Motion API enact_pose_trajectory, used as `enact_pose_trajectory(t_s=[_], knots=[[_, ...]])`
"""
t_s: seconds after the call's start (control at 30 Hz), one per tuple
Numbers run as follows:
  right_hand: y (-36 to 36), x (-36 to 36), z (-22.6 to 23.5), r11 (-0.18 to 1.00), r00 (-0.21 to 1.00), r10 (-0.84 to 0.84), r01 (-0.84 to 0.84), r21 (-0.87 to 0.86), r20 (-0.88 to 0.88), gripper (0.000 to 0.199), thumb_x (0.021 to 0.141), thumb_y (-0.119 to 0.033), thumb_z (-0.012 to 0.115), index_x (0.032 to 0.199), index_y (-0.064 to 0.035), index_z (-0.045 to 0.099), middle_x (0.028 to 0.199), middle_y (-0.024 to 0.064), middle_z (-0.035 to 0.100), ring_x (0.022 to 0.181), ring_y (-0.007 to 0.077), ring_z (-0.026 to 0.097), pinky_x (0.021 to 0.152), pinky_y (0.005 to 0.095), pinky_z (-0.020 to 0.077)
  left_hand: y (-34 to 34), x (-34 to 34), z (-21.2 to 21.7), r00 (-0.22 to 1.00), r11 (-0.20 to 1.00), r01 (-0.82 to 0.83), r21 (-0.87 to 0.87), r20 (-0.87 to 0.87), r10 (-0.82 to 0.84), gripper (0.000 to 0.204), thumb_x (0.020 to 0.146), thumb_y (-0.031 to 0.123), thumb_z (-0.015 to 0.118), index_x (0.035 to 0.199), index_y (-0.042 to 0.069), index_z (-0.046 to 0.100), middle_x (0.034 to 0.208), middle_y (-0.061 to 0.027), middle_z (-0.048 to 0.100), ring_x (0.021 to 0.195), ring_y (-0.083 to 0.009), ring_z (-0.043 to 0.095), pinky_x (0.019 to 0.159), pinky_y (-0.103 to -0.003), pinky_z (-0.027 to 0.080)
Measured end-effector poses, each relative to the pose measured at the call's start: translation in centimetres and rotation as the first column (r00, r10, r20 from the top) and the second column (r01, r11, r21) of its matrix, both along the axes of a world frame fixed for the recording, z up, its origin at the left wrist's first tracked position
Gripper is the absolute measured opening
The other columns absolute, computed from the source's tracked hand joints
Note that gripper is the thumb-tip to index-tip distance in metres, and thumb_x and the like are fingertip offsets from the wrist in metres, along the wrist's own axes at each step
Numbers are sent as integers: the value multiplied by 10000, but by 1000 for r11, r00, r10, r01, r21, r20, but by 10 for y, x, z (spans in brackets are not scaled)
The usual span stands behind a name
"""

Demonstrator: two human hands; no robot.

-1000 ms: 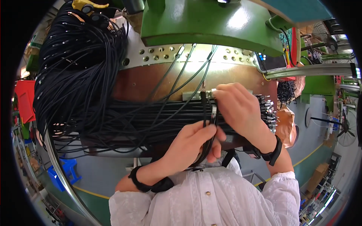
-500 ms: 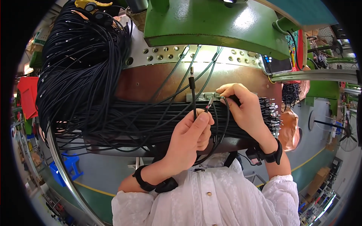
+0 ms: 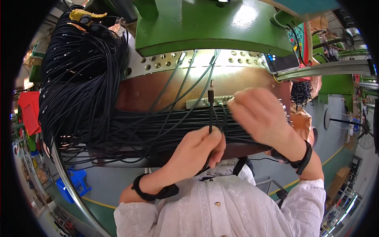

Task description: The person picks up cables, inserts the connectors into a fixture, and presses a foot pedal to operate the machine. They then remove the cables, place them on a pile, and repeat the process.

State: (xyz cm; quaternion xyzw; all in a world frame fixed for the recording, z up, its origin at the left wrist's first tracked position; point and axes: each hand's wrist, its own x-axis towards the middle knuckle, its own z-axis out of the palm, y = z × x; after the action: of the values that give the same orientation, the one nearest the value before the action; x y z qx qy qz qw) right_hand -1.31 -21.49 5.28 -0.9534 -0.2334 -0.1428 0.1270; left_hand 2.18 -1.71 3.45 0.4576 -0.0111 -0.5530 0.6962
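Note:
My left hand (image 3: 201, 146) is closed round a black cable (image 3: 211, 110), whose upper end stands upright and carries a bare metal tip. Darker cable lengths hang behind and below those fingers. To the right, my right hand (image 3: 260, 114) is raised over the bundle with its fingers bent, smeared by motion. Whether anything is between its fingertips cannot be told. Just left of those fingertips lies a small metal fixture (image 3: 193, 103) on the bench edge. A thick bundle of black cables (image 3: 138, 126) runs across the bench beneath both hands.
A green machine body (image 3: 213, 35) overhangs the brown bench (image 3: 142, 91). A large heap of black cables (image 3: 71, 75) hangs at the left, beside a curved metal rail (image 3: 67, 181). A metal arm (image 3: 327, 69) juts in from the right. A blue stool (image 3: 73, 183) stands on the floor.
My right hand has swung away from the left hand, to the right. The left hand has dropped slightly, still gripping the cable. The whole view has shifted a little.

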Motion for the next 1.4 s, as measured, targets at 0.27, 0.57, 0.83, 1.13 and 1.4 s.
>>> enact_pose_trajectory(t_s=[0.27,0.57,0.83,1.13,1.4], knots=[[-11,-10,-47,855,949,-281,315,411,-142,143,750,5,620,865,-26,542,947,104,619,814,257,586,693,325,469,17,8,36,613,977,-213,-23,776,152,358,963,190,342,898,-42,606,772,-96,641,636,-101,568,600,-212,447],[-13,-12,-55,786,918,-271,385,483,-291,113,779,3,602,869,-14,535,951,110,624,872,281,592,722,329,477,-11,6,15,886,921,333,203,267,-379,431,959,305,401,797,-26,625,580,-49,605,490,-82,517,488,-227,409],[-25,-9,-28,941,975,-182,211,263,-131,186,722,3,618,898,-9,559,905,123,604,792,293,596,696,363,481,-21,11,15,859,876,443,190,190,-476,425,961,302,401,813,-20,636,589,-63,614,505,-79,532,488,-205,417],[-16,-21,0,996,976,-81,72,53,200,265,607,-57,632,868,-26,595,811,61,590,719,230,574,629,331,450,-47,20,25,962,973,178,144,184,-203,332,930,237,458,742,-3,586,548,-62,588,501,-101,566,456,-239,424],[-13,-22,-6,982,966,-187,190,0,177,265,601,-34,633,864,-36,603,804,57,593,734,224,576,626,322,438,-44,23,26,592,870,249,426,644,-485,205,862,146,521,736,-2,586,555,-41,588,495,-82,565,447,-236,415]])
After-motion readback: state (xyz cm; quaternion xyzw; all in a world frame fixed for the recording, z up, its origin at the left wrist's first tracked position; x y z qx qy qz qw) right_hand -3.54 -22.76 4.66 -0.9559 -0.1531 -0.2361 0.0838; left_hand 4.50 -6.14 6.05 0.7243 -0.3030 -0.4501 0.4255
